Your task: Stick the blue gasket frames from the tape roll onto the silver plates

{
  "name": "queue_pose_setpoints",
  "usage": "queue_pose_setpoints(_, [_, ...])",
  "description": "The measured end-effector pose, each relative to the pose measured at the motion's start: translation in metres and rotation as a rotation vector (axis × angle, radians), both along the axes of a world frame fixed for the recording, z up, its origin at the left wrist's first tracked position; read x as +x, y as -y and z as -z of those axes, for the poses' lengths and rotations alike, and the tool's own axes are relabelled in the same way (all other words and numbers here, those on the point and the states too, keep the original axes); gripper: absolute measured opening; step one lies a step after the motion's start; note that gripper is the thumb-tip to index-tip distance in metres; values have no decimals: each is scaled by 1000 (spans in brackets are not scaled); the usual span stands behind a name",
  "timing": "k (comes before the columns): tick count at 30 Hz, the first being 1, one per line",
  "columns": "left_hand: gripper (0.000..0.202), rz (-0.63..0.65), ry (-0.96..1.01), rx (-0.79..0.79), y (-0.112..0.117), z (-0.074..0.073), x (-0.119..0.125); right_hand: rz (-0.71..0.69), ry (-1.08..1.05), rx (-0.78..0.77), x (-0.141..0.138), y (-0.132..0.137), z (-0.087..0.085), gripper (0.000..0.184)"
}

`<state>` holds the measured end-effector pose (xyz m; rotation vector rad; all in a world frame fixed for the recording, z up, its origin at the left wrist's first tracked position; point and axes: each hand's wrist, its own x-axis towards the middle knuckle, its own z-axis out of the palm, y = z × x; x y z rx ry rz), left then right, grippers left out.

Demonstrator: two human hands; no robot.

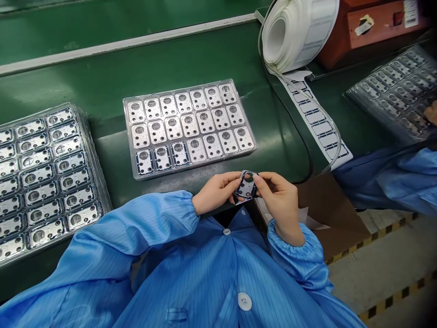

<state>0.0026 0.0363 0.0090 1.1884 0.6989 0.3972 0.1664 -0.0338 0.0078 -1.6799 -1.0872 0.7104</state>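
Both hands meet in front of the chest, the left hand (pixel 216 193) and right hand (pixel 278 200) each with fingers closed on opposite edges of a small rectangular metal plate (pixel 246 184). The plate has a blue border and a dark round opening, and it is pinched between them. The cuffs of a blue striped smock (pixel 191 269) are gathered at both wrists, and a white button (pixel 245 300) sits below the fingers.

Just beyond the fingers, a clear plastic tray (pixel 177 93) lies on the green tabletop (pixel 102 86). It holds rows of similar silver plates, and three plates (pixel 145 161) in its nearest row show blue borders. Left of the fingers is a stack of trays (pixel 92 155), also loaded with plates. To the right, a cardboard box (pixel 327 214) sits below the tabletop edge.

Farther right lie a strip of labels (pixel 316 116), clear tubing (pixel 336 132) and a white label roll (pixel 293 34), with a red machine (pixel 368 32) behind. At the far right, a co-worker's blue sleeve (pixel 385 182) and fingers (pixel 430 113) reach a further stack of trays (pixel 392 91).
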Motion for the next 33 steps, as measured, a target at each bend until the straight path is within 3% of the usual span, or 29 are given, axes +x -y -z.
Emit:
queue_pose_setpoints(8, [39,-19,-46,-51,1,-10,-1,43,0,7,-2,1,-3,25])
queue_pose_setpoints(17, [38,46,19,-10,0,2,-1,47,11,11,-3,1,-1,25])
queue_pose_setpoints(24, [38,75,28,-21,-2,-2,-2,30,-1,6,-1,2,1,26])
queue_pose_setpoints(28, [35,19,-14,25,-2,-7,-1,17,9,6,-2,4,-3,27])
queue_pose_setpoints(33, [28,-96,7,38,-3,-8,-2,-122,22,0,-5,6,-7,26])
